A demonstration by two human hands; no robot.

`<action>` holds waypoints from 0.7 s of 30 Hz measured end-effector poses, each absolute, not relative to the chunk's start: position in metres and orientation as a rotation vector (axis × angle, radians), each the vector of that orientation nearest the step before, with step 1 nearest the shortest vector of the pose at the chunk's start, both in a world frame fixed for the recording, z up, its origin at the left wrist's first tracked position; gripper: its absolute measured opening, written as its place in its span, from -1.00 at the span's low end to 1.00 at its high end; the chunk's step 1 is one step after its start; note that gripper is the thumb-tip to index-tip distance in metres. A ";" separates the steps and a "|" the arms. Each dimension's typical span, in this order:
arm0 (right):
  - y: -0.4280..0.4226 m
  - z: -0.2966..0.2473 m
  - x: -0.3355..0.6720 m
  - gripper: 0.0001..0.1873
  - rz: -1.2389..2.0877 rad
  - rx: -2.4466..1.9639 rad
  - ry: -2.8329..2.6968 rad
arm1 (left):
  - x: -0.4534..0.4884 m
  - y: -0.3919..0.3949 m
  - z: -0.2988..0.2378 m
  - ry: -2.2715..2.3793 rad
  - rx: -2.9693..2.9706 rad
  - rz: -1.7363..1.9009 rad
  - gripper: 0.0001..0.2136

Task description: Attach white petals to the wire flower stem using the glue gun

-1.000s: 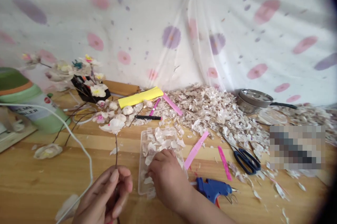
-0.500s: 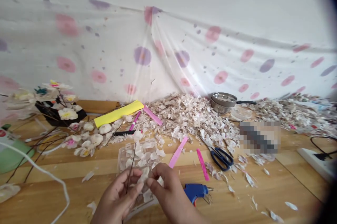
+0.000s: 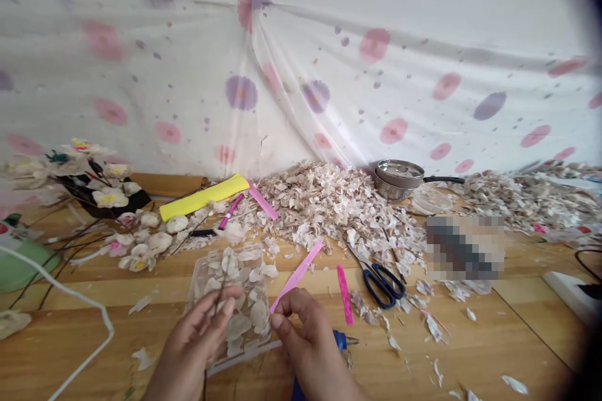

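Note:
My left hand (image 3: 200, 333) pinches a thin dark wire stem (image 3: 219, 291) that rises to a pale petal bud (image 3: 231, 233). Over the clear plastic tray (image 3: 234, 304) of loose pale petals, my right hand (image 3: 303, 332) is closed in a pinch; what lies between its fingertips is too small to make out. Both hands hover at the near edge of the wooden table (image 3: 475, 351), the tray between and under them. A blue glue gun (image 3: 339, 341) lies partly hidden behind my right hand.
A big heap of pale petal scraps (image 3: 329, 203) covers the table's middle. Scissors (image 3: 382, 278), pink strips (image 3: 297, 273), a yellow roll (image 3: 204, 196), finished flowers on wires (image 3: 141, 244), a metal pan (image 3: 399, 176) and a white cord (image 3: 70, 300) lie around. A spotted cloth (image 3: 301, 81) hangs behind.
My right hand has lifted out of the tray and closed into a pinch beside my left hand. The stem moved right, over the tray. The view has tilted upward and shifted right.

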State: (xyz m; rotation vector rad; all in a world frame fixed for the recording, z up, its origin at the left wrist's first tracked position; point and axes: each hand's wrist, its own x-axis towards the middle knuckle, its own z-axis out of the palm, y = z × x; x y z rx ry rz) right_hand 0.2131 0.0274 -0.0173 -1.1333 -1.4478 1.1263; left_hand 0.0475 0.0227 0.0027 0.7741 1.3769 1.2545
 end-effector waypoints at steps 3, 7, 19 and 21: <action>0.022 -0.014 0.217 -0.84 1.005 -1.098 -1.522 | 0.065 0.017 0.004 1.348 0.841 1.142 -0.53; 0.018 -0.011 0.220 -0.87 0.880 -1.144 -1.566 | 0.077 0.011 0.000 1.311 0.895 1.055 -0.51; 0.012 -0.009 0.217 -0.85 0.841 -1.164 -1.552 | 0.079 0.000 -0.008 1.225 0.908 1.021 -0.56; 0.012 -0.008 0.214 -0.85 0.826 -1.165 -1.556 | 0.078 -0.002 -0.007 1.218 0.922 1.014 -0.57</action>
